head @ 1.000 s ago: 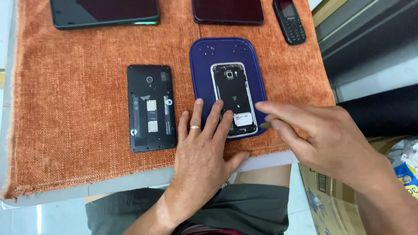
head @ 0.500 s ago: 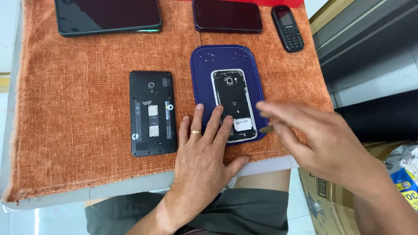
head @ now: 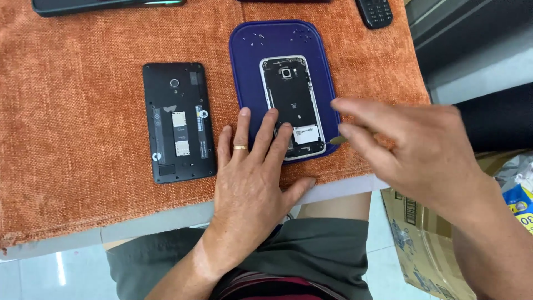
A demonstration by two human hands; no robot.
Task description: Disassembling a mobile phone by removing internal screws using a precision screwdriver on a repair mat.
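Observation:
An opened phone with a silver frame and its back cover off lies on a dark blue mat. My left hand, a gold ring on one finger, rests flat with its fingertips on the phone's lower left edge and the mat. My right hand hovers just right of the phone, pinching a small thin tool whose tip points at the phone's lower right corner. Left of the mat lies a second, black phone with its back removed.
An orange cloth covers the table. At the far edge lie a dark tablet and a small keypad phone. A cardboard box stands on the floor to the right. Several tiny screws sit on the mat's top.
The view has tilted down, so the items at the top slide out of frame. My right hand has lifted slightly and shifted right of the phone; my left hand stays put.

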